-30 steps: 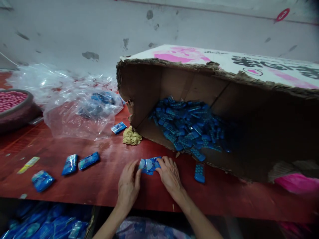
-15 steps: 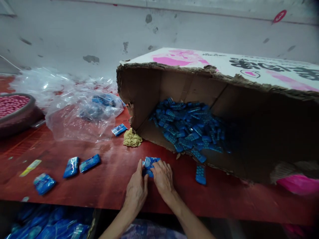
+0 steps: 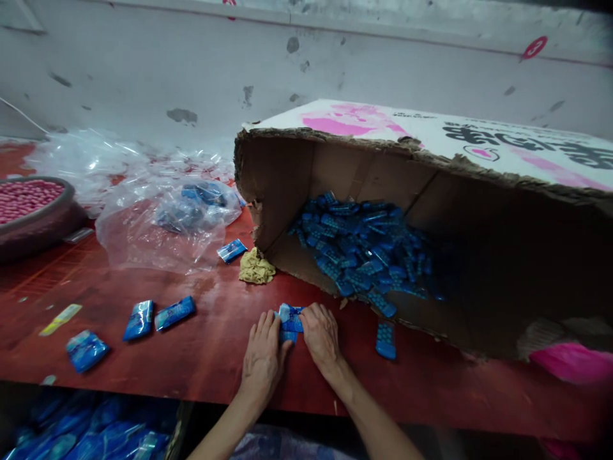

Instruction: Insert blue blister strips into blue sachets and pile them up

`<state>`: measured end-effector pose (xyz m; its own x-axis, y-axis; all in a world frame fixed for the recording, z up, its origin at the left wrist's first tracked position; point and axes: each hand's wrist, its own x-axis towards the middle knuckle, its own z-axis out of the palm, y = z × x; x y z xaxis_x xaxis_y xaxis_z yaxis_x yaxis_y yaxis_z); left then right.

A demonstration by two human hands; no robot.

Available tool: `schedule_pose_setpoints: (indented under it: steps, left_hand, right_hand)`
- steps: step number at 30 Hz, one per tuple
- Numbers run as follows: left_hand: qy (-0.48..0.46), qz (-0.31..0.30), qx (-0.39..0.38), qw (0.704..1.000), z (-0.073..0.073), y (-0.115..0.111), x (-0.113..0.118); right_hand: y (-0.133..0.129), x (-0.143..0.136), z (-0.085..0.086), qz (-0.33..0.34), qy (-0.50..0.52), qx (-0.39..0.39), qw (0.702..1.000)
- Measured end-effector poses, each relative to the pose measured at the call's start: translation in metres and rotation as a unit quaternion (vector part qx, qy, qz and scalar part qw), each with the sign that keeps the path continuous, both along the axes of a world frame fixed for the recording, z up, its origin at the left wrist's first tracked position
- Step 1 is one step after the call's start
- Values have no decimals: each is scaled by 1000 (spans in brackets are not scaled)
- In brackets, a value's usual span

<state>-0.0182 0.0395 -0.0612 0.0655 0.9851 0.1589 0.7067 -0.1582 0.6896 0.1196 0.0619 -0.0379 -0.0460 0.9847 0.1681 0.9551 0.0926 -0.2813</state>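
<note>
On the red tabletop in front of me lies a small blue printed wrapper (image 3: 290,316), with a lower blue part showing beneath it. My left hand (image 3: 262,351) rests along its left side, fingers stretched out flat and the thumb near its lower edge. Curled fingers of my right hand (image 3: 322,335) grip the wrapper's right end; the fingertips are partly hidden. To the right lies one blue keypad-like piece (image 3: 385,340). Several similar pieces form a heap (image 3: 359,246) inside the tipped cardboard box (image 3: 272,172).
Blue packets (image 3: 138,321) lie at left, near a yellow strip (image 3: 61,319). A crumpled yellow cloth (image 3: 256,266) sits by the box corner. Clear plastic bags (image 3: 138,223) and a bowl of pink beads (image 3: 38,230) stand farther back. Blue packages (image 3: 96,428) fill a container below the table edge.
My right hand has shifted slightly right, to the wrapper's right end. My left fingers have flattened beside it, and more of the wrapper shows. The view has tilted slightly.
</note>
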Motion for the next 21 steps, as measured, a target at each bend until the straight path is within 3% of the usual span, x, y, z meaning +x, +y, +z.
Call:
schedule_pose_setpoints:
  steps: [4, 7, 9, 12, 16, 18, 21]
  left_hand:
    - [-216, 80, -30, 973, 26, -17, -1]
    - [-362, 169, -123, 908, 45, -17, 1]
    - [-417, 179, -190, 871, 51, -13, 2]
    - [-468, 155, -254, 832, 48, -6, 5]
    - [-548, 145, -291, 771, 35, -4, 12]
    - [-557, 155, -284, 765, 30, -5, 16]
    - [-555, 171, -281, 764, 26, -5, 22]
  right_hand:
    - [-9, -1, 8, 9, 26, 19, 999]
    - [-21, -4, 18, 4, 126, 46, 991]
    - [-28, -7, 24, 23, 213, 43, 976]
    - [-31, -10, 26, 36, 339, 14, 940]
    - [-24, -11, 13, -28, 478, -102, 872]
    - [-20, -12, 6, -35, 504, -152, 849]
    - [-20, -14, 2, -54, 505, -151, 848]
